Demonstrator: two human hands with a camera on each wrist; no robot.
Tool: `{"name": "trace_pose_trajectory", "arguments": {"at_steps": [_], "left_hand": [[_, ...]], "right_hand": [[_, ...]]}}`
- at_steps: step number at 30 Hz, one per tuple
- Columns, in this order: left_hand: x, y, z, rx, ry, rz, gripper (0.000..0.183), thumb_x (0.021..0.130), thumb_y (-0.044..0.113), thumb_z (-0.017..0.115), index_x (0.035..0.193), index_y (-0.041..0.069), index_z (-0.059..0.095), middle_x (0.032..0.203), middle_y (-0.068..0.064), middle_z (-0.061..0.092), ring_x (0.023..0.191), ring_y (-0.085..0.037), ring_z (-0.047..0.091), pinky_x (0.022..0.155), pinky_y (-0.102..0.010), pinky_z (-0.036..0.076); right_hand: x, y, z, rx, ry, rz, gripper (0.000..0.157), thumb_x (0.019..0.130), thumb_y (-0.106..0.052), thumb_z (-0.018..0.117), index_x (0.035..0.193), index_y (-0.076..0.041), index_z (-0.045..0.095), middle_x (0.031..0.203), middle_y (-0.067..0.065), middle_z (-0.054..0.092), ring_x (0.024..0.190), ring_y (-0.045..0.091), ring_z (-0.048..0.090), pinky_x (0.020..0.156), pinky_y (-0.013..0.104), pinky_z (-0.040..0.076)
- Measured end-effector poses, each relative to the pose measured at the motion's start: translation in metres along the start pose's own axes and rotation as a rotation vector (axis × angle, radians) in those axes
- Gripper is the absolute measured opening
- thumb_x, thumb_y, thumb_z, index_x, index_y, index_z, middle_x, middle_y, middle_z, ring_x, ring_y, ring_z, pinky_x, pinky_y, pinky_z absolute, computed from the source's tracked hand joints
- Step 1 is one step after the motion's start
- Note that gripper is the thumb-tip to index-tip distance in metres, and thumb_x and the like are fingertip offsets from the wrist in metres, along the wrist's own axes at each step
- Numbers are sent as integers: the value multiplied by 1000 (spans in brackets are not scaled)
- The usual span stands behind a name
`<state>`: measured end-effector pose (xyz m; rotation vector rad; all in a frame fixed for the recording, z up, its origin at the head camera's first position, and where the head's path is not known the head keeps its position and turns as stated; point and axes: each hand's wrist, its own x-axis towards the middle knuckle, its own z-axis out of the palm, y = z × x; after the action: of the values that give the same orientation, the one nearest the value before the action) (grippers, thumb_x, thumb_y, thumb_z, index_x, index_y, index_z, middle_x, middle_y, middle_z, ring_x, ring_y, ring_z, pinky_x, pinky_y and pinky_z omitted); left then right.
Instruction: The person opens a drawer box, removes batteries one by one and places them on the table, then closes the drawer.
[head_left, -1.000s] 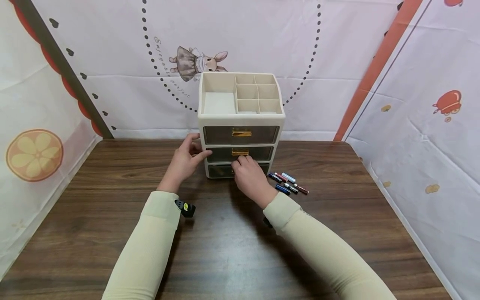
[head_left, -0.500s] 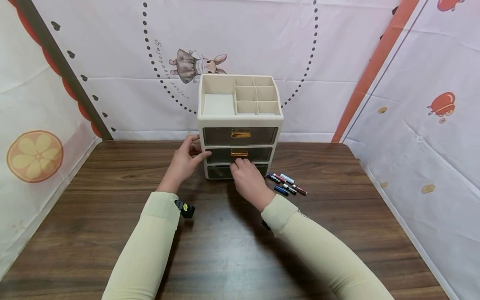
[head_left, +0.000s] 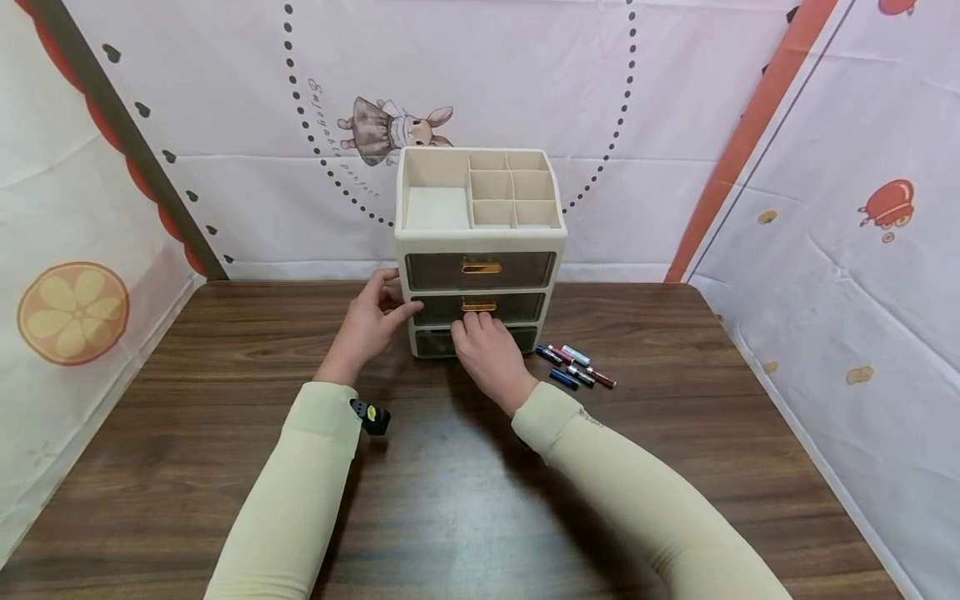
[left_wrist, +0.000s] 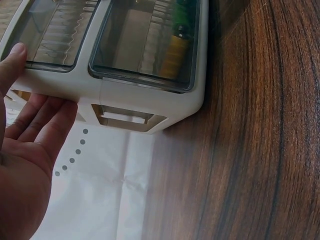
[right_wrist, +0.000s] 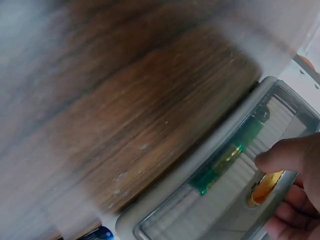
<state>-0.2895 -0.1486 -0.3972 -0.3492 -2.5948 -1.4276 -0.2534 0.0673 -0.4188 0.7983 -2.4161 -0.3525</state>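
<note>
A cream desktop drawer organizer (head_left: pixel 480 242) stands upright at the back of the table. My left hand (head_left: pixel 371 321) holds its left front edge, thumb on the front and fingers along the side, as the left wrist view also shows. At the bottom drawer (head_left: pixel 435 342) my right hand (head_left: pixel 491 354) has its fingers curled by the top edge. In the right wrist view, the thumb touches the clear drawer front beside the gold handle (right_wrist: pixel 264 190), partly covered by the hand. Green and yellow items (right_wrist: pixel 227 157) show through that front.
Several small battery-like cylinders (head_left: pixel 564 378) lie on the brown wooden table (head_left: pixel 420 517), right of the organizer. Two more drawers with gold handles sit above the bottom one, under divided top compartments (head_left: pixel 513 187). Printed cloth (head_left: pixel 225 125) hangs behind and at the sides.
My right hand has shifted slightly left along the bottom drawer. The left hand keeps its place on the organizer's edge; the cylinders lie as before.
</note>
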Motion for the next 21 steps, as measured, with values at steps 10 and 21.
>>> {"name": "trace_pose_trajectory", "arguments": {"at_steps": [10, 21], "left_hand": [[-2, 0, 0, -1, 2, -11, 59, 88, 50, 65, 138, 28, 41, 109, -10, 66, 100, -25, 64, 84, -44, 51], [-1, 0, -1, -14, -8, -25, 60, 88, 50, 65, 139, 29, 41, 111, -9, 65, 102, -24, 64, 85, -44, 50]], "right_hand": [[-2, 1, -1, -12, 8, -27, 13, 98, -12, 55, 107, -5, 59, 99, 10, 60, 89, 24, 60, 76, 33, 53], [-18, -1, -13, 59, 67, -58, 7, 96, -12, 56, 96, -5, 60, 90, 8, 58, 80, 22, 58, 67, 30, 49]]}}
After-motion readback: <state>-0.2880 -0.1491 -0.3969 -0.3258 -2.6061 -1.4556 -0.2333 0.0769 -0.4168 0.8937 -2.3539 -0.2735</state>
